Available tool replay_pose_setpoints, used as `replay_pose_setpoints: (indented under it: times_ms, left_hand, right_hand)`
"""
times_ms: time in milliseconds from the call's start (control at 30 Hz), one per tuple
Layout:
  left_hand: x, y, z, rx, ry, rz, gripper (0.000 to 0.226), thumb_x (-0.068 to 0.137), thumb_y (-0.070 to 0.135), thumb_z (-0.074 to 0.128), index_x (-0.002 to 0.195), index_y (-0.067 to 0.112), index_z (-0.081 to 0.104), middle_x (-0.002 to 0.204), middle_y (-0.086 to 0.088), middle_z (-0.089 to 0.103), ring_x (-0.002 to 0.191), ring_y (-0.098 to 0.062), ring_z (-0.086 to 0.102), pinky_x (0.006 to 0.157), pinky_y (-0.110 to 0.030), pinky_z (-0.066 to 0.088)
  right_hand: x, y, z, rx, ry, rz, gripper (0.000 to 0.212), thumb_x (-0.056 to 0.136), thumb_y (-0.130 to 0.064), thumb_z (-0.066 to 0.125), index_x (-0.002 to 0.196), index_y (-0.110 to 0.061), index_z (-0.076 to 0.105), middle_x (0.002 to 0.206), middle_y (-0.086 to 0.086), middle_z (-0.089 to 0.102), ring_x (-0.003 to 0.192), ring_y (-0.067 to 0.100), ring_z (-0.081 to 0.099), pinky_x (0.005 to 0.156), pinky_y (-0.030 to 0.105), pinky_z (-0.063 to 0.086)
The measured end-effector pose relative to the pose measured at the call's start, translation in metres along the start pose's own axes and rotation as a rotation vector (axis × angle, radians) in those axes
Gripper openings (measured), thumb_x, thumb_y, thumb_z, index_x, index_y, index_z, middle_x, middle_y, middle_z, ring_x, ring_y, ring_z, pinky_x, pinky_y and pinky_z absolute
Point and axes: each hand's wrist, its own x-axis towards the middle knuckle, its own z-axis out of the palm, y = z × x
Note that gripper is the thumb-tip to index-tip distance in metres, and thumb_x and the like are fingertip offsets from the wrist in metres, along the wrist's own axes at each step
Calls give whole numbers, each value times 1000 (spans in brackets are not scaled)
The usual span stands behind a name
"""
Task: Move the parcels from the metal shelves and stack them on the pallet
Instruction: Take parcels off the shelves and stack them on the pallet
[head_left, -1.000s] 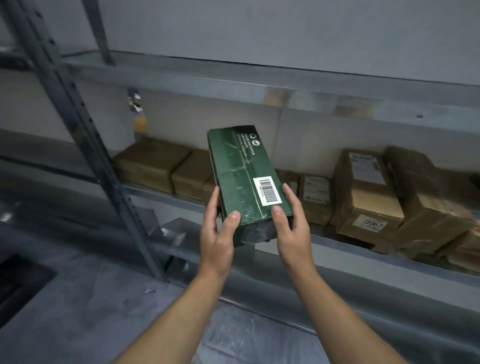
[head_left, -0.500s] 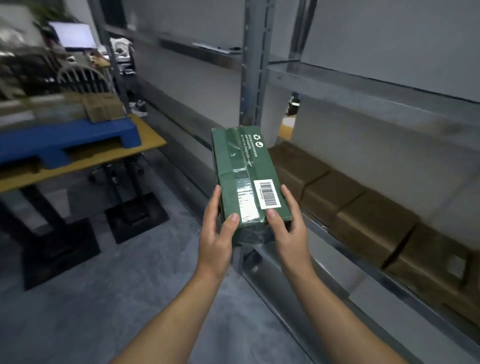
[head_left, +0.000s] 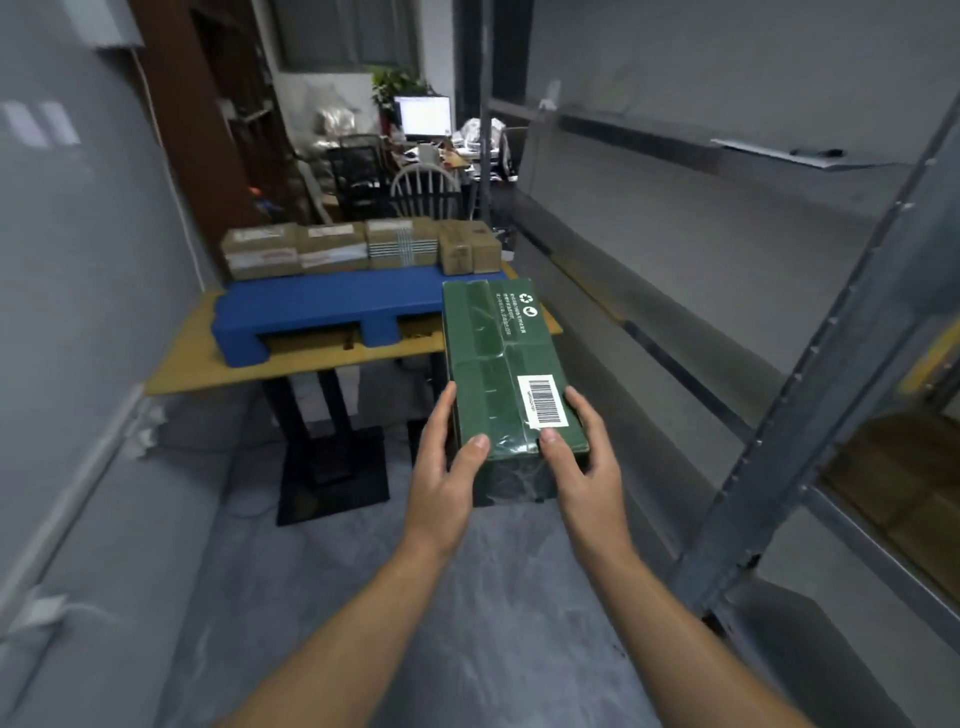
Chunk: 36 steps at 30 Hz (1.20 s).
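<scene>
Over grey floor (head_left: 493, 613), left hand (head_left: 441, 478) and right hand (head_left: 582, 467) clamp fingers (head_left: 440, 415) on barcode-labelled parcel (head_left: 498, 358).

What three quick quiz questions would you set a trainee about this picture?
1. True or false: the green rectangular cardboard parcel already lies on the blue plastic pallet.
2. The left hand and right hand grip the parcel at: A. its near end; B. its far end; C. its middle.
3. Fill in: the white barcode label sits just above the ___ hand's thumb.

Key: 1. False, the parcel is held in the air, short of the pallet. 2. A. 3. Right.
</scene>
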Motion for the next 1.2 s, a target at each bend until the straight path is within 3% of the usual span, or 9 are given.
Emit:
replay_pose_setpoints:
  times_ms: [200, 300, 467, 600, 800, 1033, 1200]
  left_hand:
    - [52, -10, -56, 31, 93, -25, 61, 84, 46, 63, 140, 55, 41, 149, 14, 49, 134, -8, 51, 112, -42, 45]
    - [76, -18, -70, 28, 117, -37, 65, 90, 37, 60, 150, 43, 37, 147, 16, 51, 131, -3, 53, 108, -31, 47]
    - [129, -36, -81, 35, 146, -44, 60, 103, 17, 56, 156, 33, 32, 146, 19, 51, 130, 1, 53, 107, -24, 47]
    - [189, -56, -79, 57, 152, -56, 63, 99, 27, 58, 155, 34, 32, 147, 15, 52, 132, -4, 52, 106, -27, 46]
    - [281, -79, -65, 28, 181, -102, 58, 104, 16, 52, 153, 37, 32, 140, 24, 53, 125, 6, 55, 99, -17, 46]
    - [374, -105, -52, 12, 202, -156, 54, 106, 13, 47, 154, 33, 30, 128, 38, 46, 108, 26, 52, 84, -2, 43]
    - [431, -125, -50, 8, 190, -191, 54, 107, 14, 44, 155, 32, 28, 126, 39, 41, 98, 35, 47, 77, 4, 39]
  right_hand:
    - [47, 23, 70, 35, -114, 62, 57, 87, -50, 66, 141, -47, 48, 136, -13, 61, 121, 11, 62, 99, 45, 55]
    - [73, 34, 92, 30, -150, 75, 60, 87, -49, 66, 144, -42, 47, 137, -13, 60, 122, 8, 61, 102, 44, 53]
    - [127, 58, 118, 35, -184, 103, 63, 82, -58, 67, 141, -50, 46, 140, -13, 58, 127, 9, 58, 105, 46, 51]
    - [185, 79, 132, 44, -185, 105, 62, 83, -59, 66, 140, -52, 46, 140, -16, 58, 127, 9, 57, 105, 46, 50]
    - [279, 105, 146, 37, -213, 100, 51, 96, -38, 65, 142, -50, 45, 140, -22, 55, 127, -2, 53, 109, 39, 48]
    - [375, 138, 162, 34, -254, 146, 50, 94, -43, 67, 132, -66, 44, 143, -23, 53, 130, 2, 52, 109, 42, 47]
    - [430, 164, 176, 41, -251, 172, 56, 82, -58, 67, 132, -66, 44, 145, -20, 52, 133, 7, 52, 110, 45, 46]
